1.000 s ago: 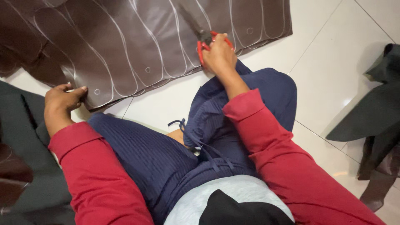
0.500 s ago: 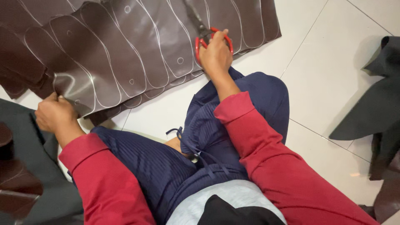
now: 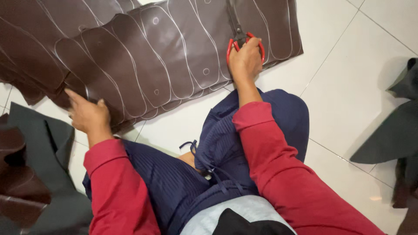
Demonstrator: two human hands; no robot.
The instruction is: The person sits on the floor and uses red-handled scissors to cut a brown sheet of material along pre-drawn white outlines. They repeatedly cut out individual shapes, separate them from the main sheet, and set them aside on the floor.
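A white tiled floor [image 3: 348, 65] takes up most of the head view, and the person sits on it with legs in dark blue ribbed trousers [image 3: 191, 182] folded in front. Across the upper part of the floor lies a big brown leather sheet [image 3: 143, 56], glossy, marked all over with thin white outlines of long rounded shapes and small circles. Its near edge runs just in front of the knees. At the left edge of the view a heap of dark grey and brown scraps [image 3: 30, 174] lies on the floor; at the right edge a dark grey piece of material [image 3: 396, 135] lies well apart from the sheet.

Both arms wear red sleeves [image 3: 278, 165]. The right hand [image 3: 245, 61] is clenched through the loops of a pair of red-handled scissors [image 3: 241, 41], whose dark blades point away from the person into the leather sheet near its right end, along a cut line between two outlined shapes. How far apart the blades stand cannot be told.

The left hand [image 3: 89, 114] is released, fingers spread and loosely flat, pressing on the near left edge of the leather sheet without gripping anything. No containers show.
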